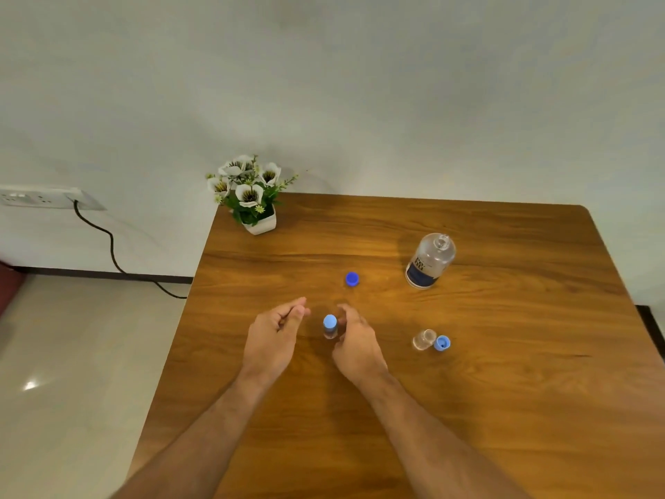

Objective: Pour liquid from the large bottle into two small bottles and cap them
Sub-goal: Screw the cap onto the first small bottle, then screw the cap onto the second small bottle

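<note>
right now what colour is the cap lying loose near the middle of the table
Dark blue: the loose cap shows best in the head view, the only one.

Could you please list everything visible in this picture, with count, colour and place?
Large clear plastic bottle: one, dark label, uncapped, far right.
Dark blue round cap: one, table centre.
Small clear bottle with light blue cap: one, between the hands.
Small clear open bottle: one, right.
Light blue loose cap: one, beside it.
White-flowered plant in white pot: one, far left corner.
Brown wooden table: one.
White wall socket: one, black cable.
Left hand, right hand: either side of capped bottle.
</note>
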### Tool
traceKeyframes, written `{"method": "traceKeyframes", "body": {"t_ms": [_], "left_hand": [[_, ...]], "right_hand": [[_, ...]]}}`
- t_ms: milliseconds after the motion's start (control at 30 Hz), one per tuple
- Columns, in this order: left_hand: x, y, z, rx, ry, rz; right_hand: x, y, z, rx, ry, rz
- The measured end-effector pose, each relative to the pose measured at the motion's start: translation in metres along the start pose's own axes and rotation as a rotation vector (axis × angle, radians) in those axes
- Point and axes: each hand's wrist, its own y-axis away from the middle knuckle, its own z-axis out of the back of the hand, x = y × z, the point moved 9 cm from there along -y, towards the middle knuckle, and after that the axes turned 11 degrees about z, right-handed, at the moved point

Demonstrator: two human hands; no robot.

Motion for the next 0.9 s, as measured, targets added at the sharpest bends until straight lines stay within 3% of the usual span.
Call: {"method": "traceKeyframes", "body": {"t_ms": [67, 233, 333, 500, 700, 900], "left_hand": [[-0.013, 0.000, 0.007, -0.050, 0.008, -0.024], [-0.059, 0.010, 0.012, -0.177, -0.006, -0.185], [-0.089, 0.022, 0.000, -0.169, -0.039, -0.314], [-0.109, 0.036, -0.035, -0.098, -0.060, -0.385], [-0.101, 0.046, -0.080, -0.032, -0.157, -0.382], [-0.094, 0.058, -0.093, -0.047, -0.190, -0.403]], "right_hand": [[0.004, 0.001, 0.013, -0.020, -0.002, -0.040], [0.031, -0.003, 0.077, -0.179, -0.032, 0.091], [0.029, -0.004, 0.126, -0.289, -0.100, 0.109], [-0.022, 0.018, 0.184, -0.428, -0.117, 0.051], [-0.098, 0.046, 0.162, -0.205, 0.007, -0.066], [-0.106, 0.041, 0.123, -0.074, 0.070, -0.008]]}}
